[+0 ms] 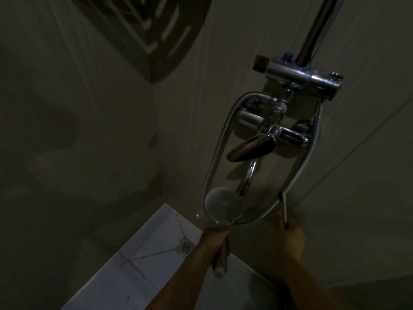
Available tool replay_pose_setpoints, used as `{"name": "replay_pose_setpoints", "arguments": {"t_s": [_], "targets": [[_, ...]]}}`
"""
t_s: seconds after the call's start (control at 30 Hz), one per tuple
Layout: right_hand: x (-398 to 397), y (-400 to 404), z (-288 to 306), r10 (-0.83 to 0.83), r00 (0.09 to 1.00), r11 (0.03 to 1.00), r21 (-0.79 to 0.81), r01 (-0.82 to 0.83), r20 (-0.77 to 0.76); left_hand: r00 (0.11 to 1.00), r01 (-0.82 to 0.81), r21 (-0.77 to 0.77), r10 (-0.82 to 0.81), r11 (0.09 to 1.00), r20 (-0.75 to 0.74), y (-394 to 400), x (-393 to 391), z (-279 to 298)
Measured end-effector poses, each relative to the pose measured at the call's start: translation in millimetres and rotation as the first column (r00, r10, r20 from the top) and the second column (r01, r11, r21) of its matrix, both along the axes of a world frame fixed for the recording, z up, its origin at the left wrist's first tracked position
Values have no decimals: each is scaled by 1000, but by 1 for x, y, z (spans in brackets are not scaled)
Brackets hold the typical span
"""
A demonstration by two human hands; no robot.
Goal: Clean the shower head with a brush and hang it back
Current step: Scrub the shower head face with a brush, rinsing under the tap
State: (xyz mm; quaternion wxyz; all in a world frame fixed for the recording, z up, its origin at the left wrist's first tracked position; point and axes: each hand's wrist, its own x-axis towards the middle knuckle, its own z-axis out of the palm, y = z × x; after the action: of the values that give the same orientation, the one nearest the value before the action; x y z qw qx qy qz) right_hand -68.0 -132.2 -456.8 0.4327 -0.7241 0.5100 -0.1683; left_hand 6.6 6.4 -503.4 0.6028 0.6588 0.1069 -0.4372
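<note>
Below the chrome mixer tap (271, 139) on the dim bathroom wall, the left hand (215, 240) is wrapped around the handle of the handheld shower head (224, 204), holding it upright with its round face turned toward the camera, just under the curved spout (249, 177). The metal hose (214, 153) loops up from the handle on the left, around the tap, and back down the right side. The right hand (288, 231) grips a thin pale brush (284, 206) that looks like a toothbrush, its tip pointing up and reaching the hose's right-hand loop, apart from the shower head. A riser pipe (317, 27) climbs from the bracket above. Lower left, pale floor tiles (138, 253) surround a round drain (185, 247).
</note>
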Motion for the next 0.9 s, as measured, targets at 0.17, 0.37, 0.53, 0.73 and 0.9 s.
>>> {"name": "replay_pose_setpoints", "arguments": {"t_s": [0.17, 0.37, 0.53, 0.73, 0.9], "targets": [[11, 3, 26, 17, 983, 998, -69, -5, 183, 952, 60, 246, -129, 967, 277, 8, 7, 6], [45, 28, 73, 157, 903, 988, -77, -137, 399, 979, 178, -8, -176, 984, 107, 8, 9, 16], [77, 45, 109, 463, 836, 828, -479, -291, 293, 988, 153, -98, -148, 983, 49, 1, 3, 27], [98, 42, 120, 492, 867, 697, -561, -447, -80, 929, 101, 200, -164, 975, 331, 4, 8, 30], [99, 48, 120, 432, 867, 608, -629, -485, -250, 836, 105, 429, -313, 897, 450, 22, 12, 27]]}}
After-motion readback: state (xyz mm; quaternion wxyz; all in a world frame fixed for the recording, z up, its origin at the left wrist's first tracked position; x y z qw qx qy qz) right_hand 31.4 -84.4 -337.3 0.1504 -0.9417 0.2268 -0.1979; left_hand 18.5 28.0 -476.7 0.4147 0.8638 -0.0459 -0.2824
